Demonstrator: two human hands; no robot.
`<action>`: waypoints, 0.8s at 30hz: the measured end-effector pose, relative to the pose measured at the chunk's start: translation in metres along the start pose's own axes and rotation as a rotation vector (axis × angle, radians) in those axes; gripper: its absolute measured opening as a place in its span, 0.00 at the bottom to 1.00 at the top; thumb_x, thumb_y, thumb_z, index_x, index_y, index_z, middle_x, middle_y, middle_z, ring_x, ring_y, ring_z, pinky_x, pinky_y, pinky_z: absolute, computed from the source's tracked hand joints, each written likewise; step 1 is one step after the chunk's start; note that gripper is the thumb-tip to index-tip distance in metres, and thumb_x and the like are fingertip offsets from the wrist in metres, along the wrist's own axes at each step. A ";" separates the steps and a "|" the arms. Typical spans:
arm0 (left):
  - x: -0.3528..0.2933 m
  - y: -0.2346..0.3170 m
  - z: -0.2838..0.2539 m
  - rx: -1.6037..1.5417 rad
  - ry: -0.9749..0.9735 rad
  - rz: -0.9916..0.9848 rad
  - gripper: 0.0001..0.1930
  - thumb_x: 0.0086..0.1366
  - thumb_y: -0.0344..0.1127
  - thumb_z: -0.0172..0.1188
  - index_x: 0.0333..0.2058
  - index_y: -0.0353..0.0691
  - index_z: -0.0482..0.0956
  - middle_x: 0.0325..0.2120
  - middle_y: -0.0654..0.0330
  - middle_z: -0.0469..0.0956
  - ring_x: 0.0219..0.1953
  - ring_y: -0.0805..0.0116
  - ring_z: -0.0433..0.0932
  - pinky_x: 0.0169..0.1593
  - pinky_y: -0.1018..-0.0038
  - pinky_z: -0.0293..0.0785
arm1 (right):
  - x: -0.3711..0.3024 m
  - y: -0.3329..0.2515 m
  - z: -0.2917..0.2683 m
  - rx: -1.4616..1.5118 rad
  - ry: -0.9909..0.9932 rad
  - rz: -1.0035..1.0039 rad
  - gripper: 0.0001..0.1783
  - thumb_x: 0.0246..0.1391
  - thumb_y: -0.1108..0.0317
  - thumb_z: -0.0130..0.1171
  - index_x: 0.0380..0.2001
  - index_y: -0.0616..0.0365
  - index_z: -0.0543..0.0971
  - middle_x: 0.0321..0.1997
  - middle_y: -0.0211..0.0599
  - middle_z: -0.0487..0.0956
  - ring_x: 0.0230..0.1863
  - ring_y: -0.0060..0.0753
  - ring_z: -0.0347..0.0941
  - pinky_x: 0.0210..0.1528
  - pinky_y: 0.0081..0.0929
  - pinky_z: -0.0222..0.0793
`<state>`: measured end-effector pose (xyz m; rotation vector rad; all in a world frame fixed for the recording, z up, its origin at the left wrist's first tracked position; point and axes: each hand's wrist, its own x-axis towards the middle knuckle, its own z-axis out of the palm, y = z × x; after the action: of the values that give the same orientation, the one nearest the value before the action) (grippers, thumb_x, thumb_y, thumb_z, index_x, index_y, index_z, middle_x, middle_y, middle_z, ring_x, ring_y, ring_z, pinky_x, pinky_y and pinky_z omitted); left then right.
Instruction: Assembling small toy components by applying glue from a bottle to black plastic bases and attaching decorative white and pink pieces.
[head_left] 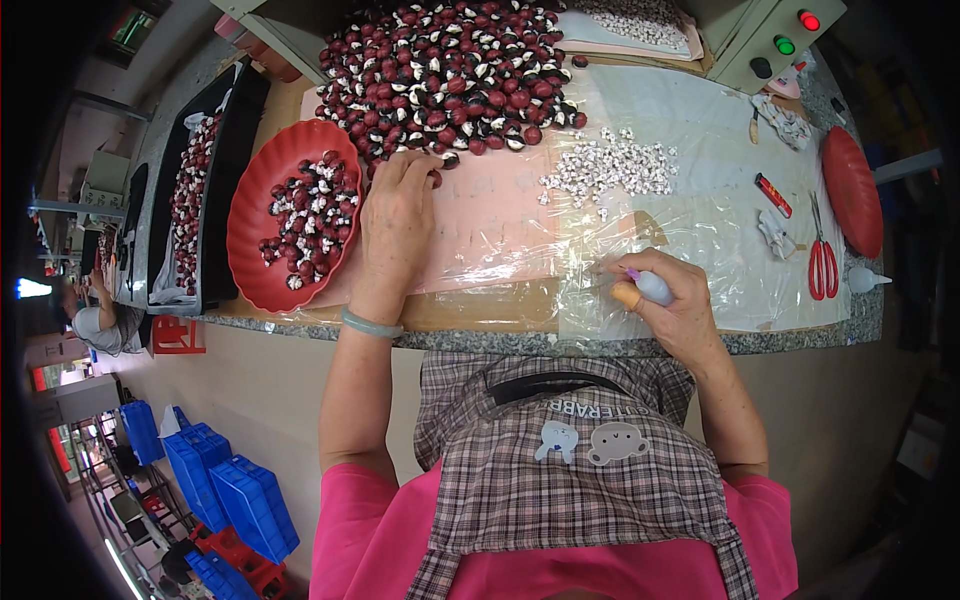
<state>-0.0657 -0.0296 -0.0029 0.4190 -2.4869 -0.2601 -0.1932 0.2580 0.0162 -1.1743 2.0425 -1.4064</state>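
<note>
My left hand [398,215] reaches to the near edge of a big pile of small round dark red, black and white pieces [440,85]. Its fingers are curled together at a small dark red piece [435,179], partly hidden under the fingertips. My right hand [672,300] grips a small pale squeeze bottle [655,288] with a purple tip, above the plastic-covered table. A tan cover wraps one of its fingers. Beyond it lie many tiny white pieces with dark marks [615,168]. Left of my left hand, a red scalloped tray [250,215] holds red-and-black pieces with white parts on them.
A black crate [215,200] of similar pieces stands at the left. Red-handled scissors [823,270], a red-and-black tool [773,196], crumpled tissue and a second red tray [852,195] lie at the right. A grey box with lit buttons [785,45] stands behind. Another person [105,325] sits far left.
</note>
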 end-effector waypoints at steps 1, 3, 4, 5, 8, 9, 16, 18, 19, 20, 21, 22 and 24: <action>0.000 0.000 -0.001 -0.043 0.005 -0.006 0.09 0.56 0.24 0.56 0.38 0.38 0.77 0.37 0.57 0.75 0.38 0.56 0.73 0.43 0.65 0.71 | 0.000 0.001 0.001 0.014 0.000 0.005 0.12 0.47 0.72 0.66 0.37 0.59 0.79 0.36 0.38 0.82 0.36 0.34 0.79 0.39 0.27 0.72; 0.006 0.006 -0.002 -0.029 0.017 0.001 0.10 0.56 0.25 0.56 0.38 0.38 0.77 0.36 0.57 0.75 0.38 0.56 0.73 0.43 0.66 0.71 | 0.000 0.002 0.001 0.010 -0.007 0.012 0.12 0.47 0.72 0.66 0.37 0.59 0.79 0.36 0.38 0.82 0.36 0.34 0.79 0.40 0.26 0.72; 0.009 0.009 -0.001 -0.014 0.028 0.007 0.10 0.56 0.25 0.57 0.38 0.39 0.77 0.36 0.57 0.75 0.39 0.57 0.73 0.44 0.66 0.71 | 0.000 0.002 0.001 0.008 -0.015 0.019 0.12 0.47 0.72 0.66 0.37 0.59 0.79 0.36 0.38 0.82 0.36 0.34 0.79 0.40 0.26 0.72; 0.010 0.012 0.001 -0.014 0.030 0.005 0.10 0.56 0.25 0.57 0.38 0.39 0.77 0.36 0.57 0.75 0.39 0.57 0.73 0.44 0.66 0.71 | 0.000 0.001 0.002 0.007 -0.017 0.017 0.12 0.47 0.72 0.66 0.37 0.59 0.79 0.36 0.38 0.82 0.36 0.34 0.79 0.40 0.26 0.72; 0.013 0.013 0.012 0.080 -0.057 0.007 0.11 0.53 0.26 0.59 0.37 0.40 0.77 0.34 0.57 0.73 0.38 0.57 0.72 0.43 0.65 0.71 | 0.000 -0.001 0.002 -0.010 -0.033 0.006 0.12 0.47 0.71 0.66 0.37 0.60 0.79 0.37 0.38 0.82 0.37 0.33 0.79 0.40 0.26 0.72; 0.012 0.013 0.013 0.080 -0.056 0.005 0.11 0.53 0.26 0.59 0.37 0.40 0.77 0.34 0.57 0.73 0.38 0.57 0.72 0.43 0.65 0.71 | 0.000 -0.001 0.003 -0.003 -0.036 0.014 0.12 0.47 0.72 0.66 0.38 0.59 0.79 0.36 0.37 0.82 0.37 0.32 0.78 0.40 0.26 0.72; -0.001 0.046 -0.008 -0.142 -0.014 -0.021 0.13 0.53 0.20 0.59 0.39 0.37 0.76 0.35 0.58 0.72 0.38 0.63 0.74 0.40 0.71 0.72 | -0.004 0.003 -0.004 0.370 -0.042 0.244 0.21 0.50 0.74 0.61 0.47 0.56 0.67 0.36 0.33 0.78 0.36 0.23 0.74 0.37 0.21 0.70; -0.013 0.058 -0.008 -0.832 -0.151 -0.339 0.13 0.56 0.19 0.59 0.41 0.35 0.76 0.40 0.61 0.70 0.38 0.73 0.73 0.39 0.79 0.73 | -0.002 0.003 -0.010 0.425 -0.085 0.280 0.20 0.53 0.74 0.58 0.47 0.55 0.63 0.41 0.33 0.75 0.35 0.23 0.72 0.33 0.18 0.68; -0.017 0.067 -0.011 -1.122 -0.178 -0.452 0.12 0.58 0.19 0.60 0.42 0.31 0.77 0.40 0.63 0.69 0.38 0.79 0.73 0.39 0.86 0.73 | -0.001 0.001 -0.013 0.519 -0.093 0.292 0.19 0.53 0.74 0.57 0.46 0.55 0.63 0.43 0.34 0.74 0.34 0.22 0.71 0.31 0.16 0.67; -0.022 0.074 -0.013 -1.252 -0.205 -0.511 0.13 0.57 0.17 0.59 0.43 0.31 0.77 0.42 0.62 0.68 0.40 0.78 0.73 0.41 0.85 0.73 | -0.001 0.000 -0.015 0.613 -0.100 0.304 0.19 0.53 0.75 0.57 0.46 0.55 0.63 0.45 0.35 0.72 0.34 0.21 0.71 0.30 0.15 0.65; -0.026 0.080 -0.015 -1.382 -0.233 -0.571 0.14 0.57 0.15 0.58 0.44 0.30 0.77 0.44 0.62 0.68 0.41 0.78 0.73 0.43 0.85 0.74 | -0.001 0.000 -0.011 0.657 -0.052 0.252 0.16 0.54 0.75 0.56 0.46 0.59 0.68 0.46 0.35 0.70 0.32 0.20 0.71 0.26 0.13 0.64; -0.029 0.086 -0.014 -1.431 -0.239 -0.602 0.13 0.60 0.18 0.57 0.45 0.29 0.77 0.44 0.58 0.72 0.42 0.75 0.75 0.44 0.83 0.75 | -0.001 0.001 -0.010 0.650 -0.045 0.261 0.16 0.54 0.75 0.56 0.46 0.59 0.68 0.46 0.35 0.70 0.32 0.20 0.71 0.26 0.13 0.64; -0.032 0.088 -0.014 -1.552 -0.323 -0.694 0.13 0.61 0.19 0.56 0.46 0.30 0.76 0.43 0.57 0.74 0.41 0.74 0.76 0.44 0.82 0.75 | 0.002 0.004 -0.011 0.563 -0.004 0.106 0.13 0.54 0.77 0.55 0.44 0.63 0.74 0.45 0.36 0.70 0.31 0.21 0.72 0.22 0.12 0.64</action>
<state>-0.0536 0.0628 0.0159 0.4928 -1.5459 -2.3596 -0.2032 0.2633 0.0172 -0.8107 1.5194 -1.7589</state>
